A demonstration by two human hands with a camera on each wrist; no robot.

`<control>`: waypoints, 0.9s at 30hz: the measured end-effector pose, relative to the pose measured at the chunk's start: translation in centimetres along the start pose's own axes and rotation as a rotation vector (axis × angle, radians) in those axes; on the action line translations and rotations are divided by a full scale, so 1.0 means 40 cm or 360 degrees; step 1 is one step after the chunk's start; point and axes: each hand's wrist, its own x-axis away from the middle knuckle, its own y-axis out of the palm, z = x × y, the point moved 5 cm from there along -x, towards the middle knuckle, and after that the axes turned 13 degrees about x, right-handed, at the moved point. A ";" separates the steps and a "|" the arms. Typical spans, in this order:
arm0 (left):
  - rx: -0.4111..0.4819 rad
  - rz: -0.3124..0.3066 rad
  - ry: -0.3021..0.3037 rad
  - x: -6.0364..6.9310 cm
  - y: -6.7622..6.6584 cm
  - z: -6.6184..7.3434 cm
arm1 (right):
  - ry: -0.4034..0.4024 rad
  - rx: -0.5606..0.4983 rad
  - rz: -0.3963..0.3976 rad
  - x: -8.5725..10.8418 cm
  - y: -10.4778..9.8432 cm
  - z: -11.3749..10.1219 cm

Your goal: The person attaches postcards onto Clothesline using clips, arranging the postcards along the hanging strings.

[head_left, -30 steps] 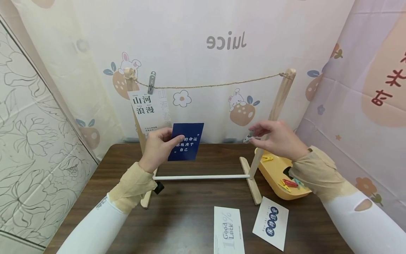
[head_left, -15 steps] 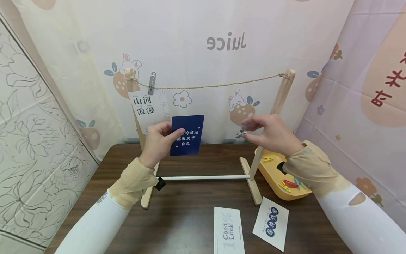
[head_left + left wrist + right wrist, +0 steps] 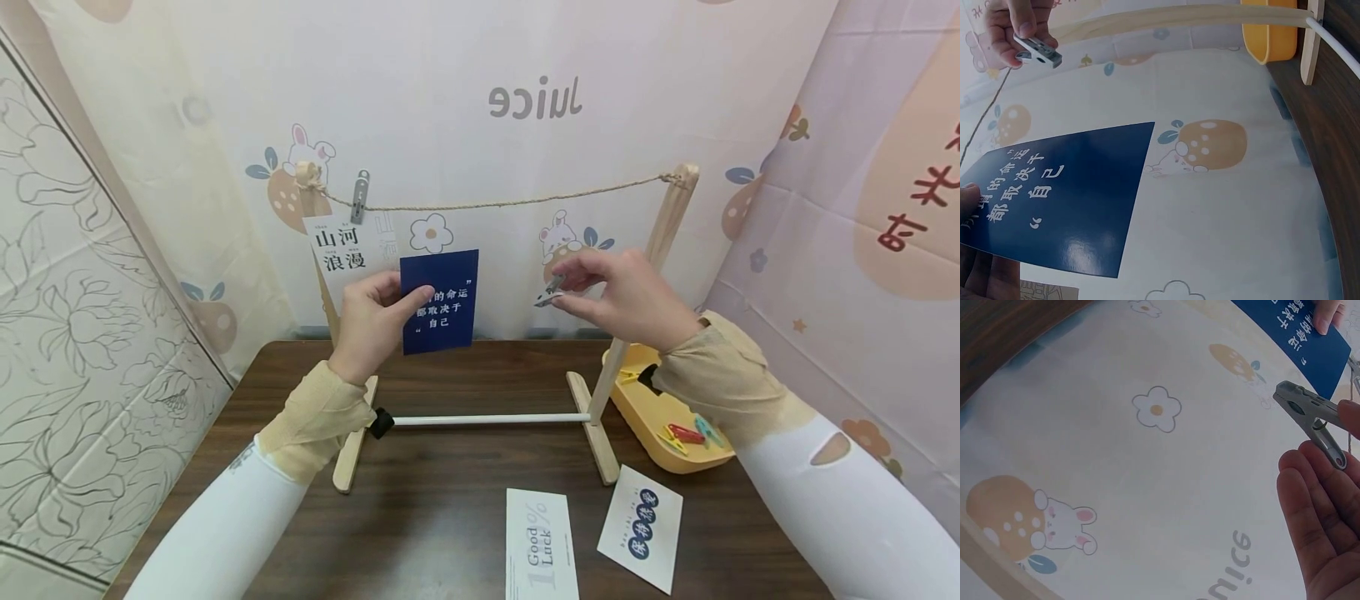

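Observation:
My left hand (image 3: 375, 325) pinches a dark blue card (image 3: 450, 279) with white characters by its left edge, below the twine (image 3: 480, 205). To the right, my right hand (image 3: 622, 296) holds a grey clothespin (image 3: 1316, 415) between thumb and fingers, its tip pointing toward the card. In the right wrist view the pin's nose looks closed. A gap separates card and pin. On the twine's left end another grey clothespin (image 3: 361, 197) holds a white card (image 3: 337, 250), partly hidden behind my left hand.
A wooden frame (image 3: 663, 221) carries the twine, with a white bar (image 3: 487, 419) low down. At right stands a yellow tray (image 3: 652, 417) with several coloured clothespins. Two printed cards, a "Good Luck" card (image 3: 540, 567) and a white card (image 3: 660, 508), lie on the brown table (image 3: 420, 517).
My left hand has raised the blue card toward the twine. My right hand has moved left and up with the clothespin, nearer the card.

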 end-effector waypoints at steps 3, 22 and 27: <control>-0.0010 0.0003 0.0015 -0.007 0.002 0.005 | 0.0027 -0.0018 -0.0008 -0.009 -0.006 -0.009; -0.0004 0.0026 0.0075 -0.046 0.011 0.048 | -0.0021 -0.0050 0.0042 -0.066 -0.033 -0.068; -0.0038 0.0022 0.0063 -0.051 0.012 0.055 | -0.0045 -0.0026 0.0087 -0.086 -0.042 -0.080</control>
